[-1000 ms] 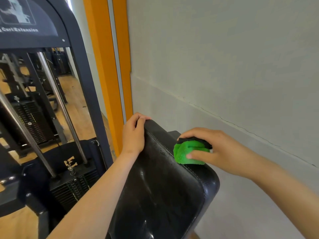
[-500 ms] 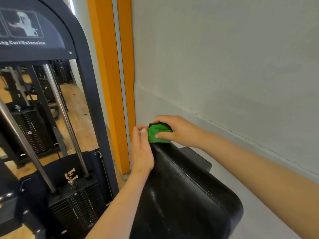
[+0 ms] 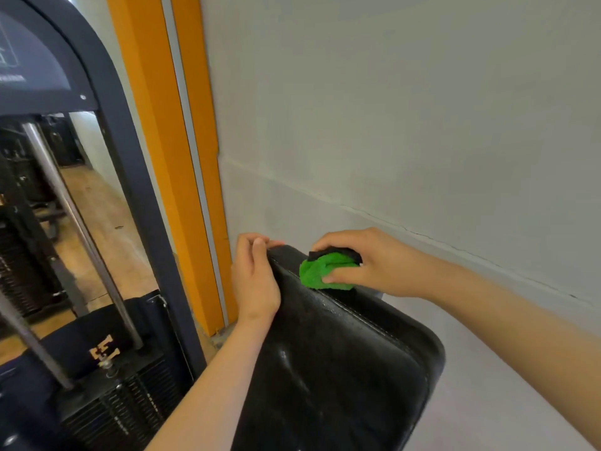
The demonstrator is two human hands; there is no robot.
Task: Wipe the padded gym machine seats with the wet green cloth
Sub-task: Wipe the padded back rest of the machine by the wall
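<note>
Green cloth (image 3: 322, 273) — bunched, gripped by curled fingers and thumb of the right hand (image 3: 380, 265), pressed onto the top seam of the black padded seat (image 3: 341, 369). Left hand (image 3: 255, 281) — fingers hooked over the pad's upper corner, near the cloth. Brace there. Draw the cloth along the stitching with even pressure; overlap passes; then cover the glossy face below.
</note>
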